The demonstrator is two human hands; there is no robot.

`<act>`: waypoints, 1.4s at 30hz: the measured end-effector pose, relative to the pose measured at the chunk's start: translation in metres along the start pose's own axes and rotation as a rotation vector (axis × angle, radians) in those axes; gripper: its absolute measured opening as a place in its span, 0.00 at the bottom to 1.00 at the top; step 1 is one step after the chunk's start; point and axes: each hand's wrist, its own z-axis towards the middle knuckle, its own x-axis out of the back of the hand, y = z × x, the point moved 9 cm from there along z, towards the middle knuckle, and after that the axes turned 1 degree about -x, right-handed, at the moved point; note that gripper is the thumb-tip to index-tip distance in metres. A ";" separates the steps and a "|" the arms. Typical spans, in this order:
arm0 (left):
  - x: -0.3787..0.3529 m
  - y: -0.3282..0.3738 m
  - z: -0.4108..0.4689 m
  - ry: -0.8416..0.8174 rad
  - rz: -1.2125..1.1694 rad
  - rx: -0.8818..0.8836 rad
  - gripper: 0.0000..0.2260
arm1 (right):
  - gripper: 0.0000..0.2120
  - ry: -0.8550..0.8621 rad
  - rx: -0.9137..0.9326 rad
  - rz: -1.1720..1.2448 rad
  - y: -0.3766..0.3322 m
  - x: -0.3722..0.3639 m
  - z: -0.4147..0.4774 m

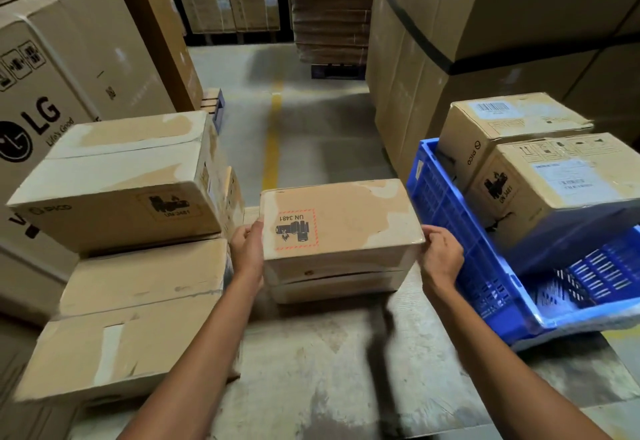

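A brown cardboard box [346, 218] with a red-bordered UN 3481 label is in the middle of the view, just above the concrete floor. My left hand [247, 247] grips its left end, thumb on the top edge. My right hand [440, 259] grips its right end, fingers curled round the corner. Whether the box rests on the floor or is lifted off it is unclear. A blue plastic crate [460, 242] stands tilted right beside my right hand, holding two cardboard boxes [554, 183].
A stack of three cardboard boxes [128, 249] stands at my left, close to the held box. Tall cartons [485, 41] and an LG carton [31, 121] line both sides. An aisle with a yellow floor line [272, 149] runs ahead to a pallet stack [329, 10].
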 end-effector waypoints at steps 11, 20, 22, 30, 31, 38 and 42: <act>-0.054 0.047 -0.075 -0.102 0.960 -1.226 0.12 | 0.12 -0.323 1.027 -0.625 -0.066 -0.095 -0.084; -0.077 0.060 -0.064 -0.187 1.242 -0.989 0.14 | 0.15 -0.341 0.993 -0.843 -0.063 -0.121 -0.081; -0.089 0.070 -0.059 -0.174 1.336 -0.939 0.12 | 0.15 -0.356 0.960 -0.975 -0.071 -0.133 -0.073; -0.108 0.041 -0.031 -0.329 1.472 -0.711 0.27 | 0.28 -0.687 0.913 -1.111 -0.062 -0.177 -0.071; -0.110 0.043 -0.030 -0.328 1.477 -0.699 0.27 | 0.29 -0.694 0.910 -1.107 -0.062 -0.177 -0.070; -0.141 0.047 -0.044 -0.265 1.486 -0.527 0.27 | 0.18 -0.621 0.917 -1.064 -0.083 -0.162 -0.032; -0.172 0.038 -0.061 -0.458 1.396 -0.806 0.25 | 0.22 -0.528 0.809 -1.044 -0.070 -0.138 -0.005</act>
